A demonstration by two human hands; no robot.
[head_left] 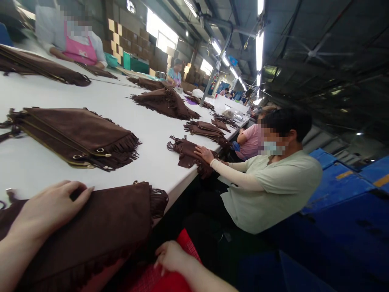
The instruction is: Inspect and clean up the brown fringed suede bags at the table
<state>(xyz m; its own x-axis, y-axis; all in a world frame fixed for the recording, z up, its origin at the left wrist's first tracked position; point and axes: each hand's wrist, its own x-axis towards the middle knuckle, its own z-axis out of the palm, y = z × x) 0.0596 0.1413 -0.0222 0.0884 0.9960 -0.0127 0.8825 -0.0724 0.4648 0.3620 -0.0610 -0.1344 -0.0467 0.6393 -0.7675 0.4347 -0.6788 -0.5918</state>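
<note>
A dark brown bag (pixel 112 219) with fringe along its lower edge and side lies at the table's near edge, partly hanging over it. My left hand (pixel 50 209) rests on top of this bag, thumb apart from the fingers, not wrapped around it. Below the table edge, my right hand (pixel 173 256) is held low with curled fingers, against red checked cloth (pixel 148 278) over my lap. Whatever is in those fingers, if anything, is hidden. Just beyond the bag sits a stack of similar fringed bags (pixel 75 132) with gold zippers and metal rings.
A co-worker in a pale green shirt (pixel 273 190) sits to the right, hands on a brown fringed bag (pixel 190 152). More bag piles (pixel 164 101) lie along the white table (pixel 152 162). Another person in a pink apron (pixel 82 48) works across it. Blue bins (pixel 343 182) stand at right.
</note>
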